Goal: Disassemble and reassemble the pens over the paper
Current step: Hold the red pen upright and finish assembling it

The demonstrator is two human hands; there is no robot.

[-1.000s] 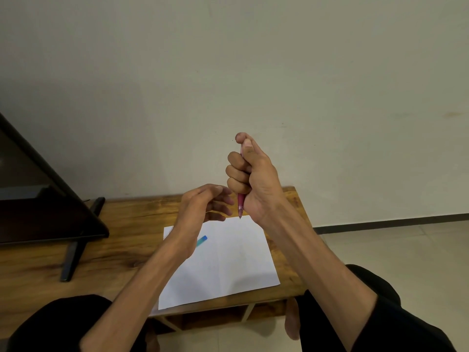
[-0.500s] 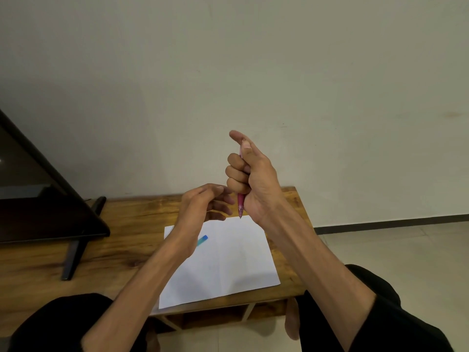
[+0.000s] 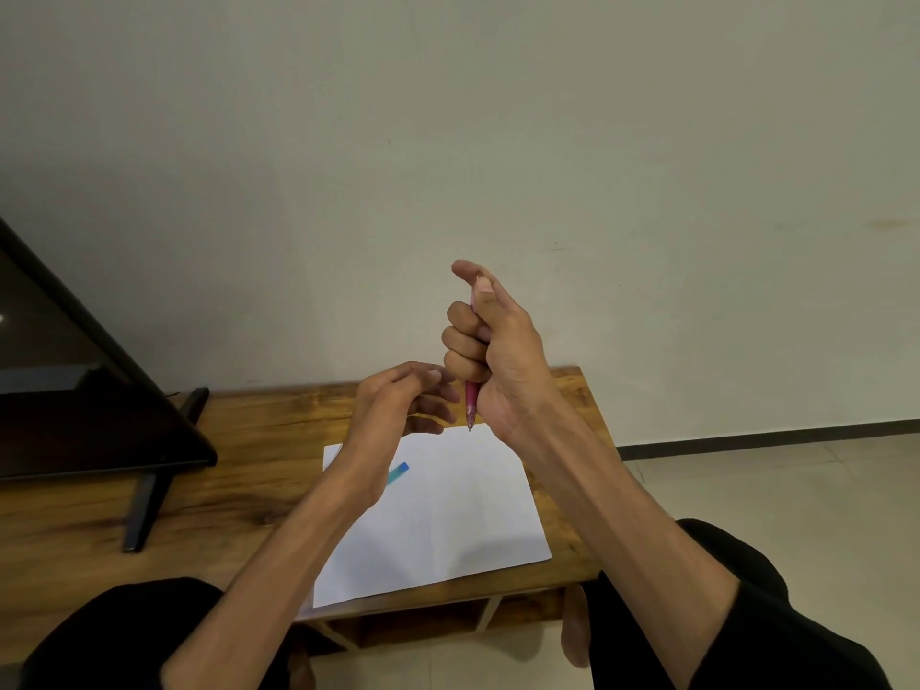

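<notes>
Gripping pink pen (image 3: 471, 403) upright, right hand (image 3: 498, 351) (barrel mostly hidden).

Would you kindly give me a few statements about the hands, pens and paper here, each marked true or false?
1. The right hand grips a pink translucent pen with its tip pointing down. True.
2. The left hand lies flat on the white sheet of paper. False: it is raised above the paper with its fingers curled.
3. A blue-green pen piece lies on the paper. True.
4. The paper lies on the tiled floor. False: it lies on the wooden table.
5. A dark screen on a stand is at the table's left. True.
</notes>
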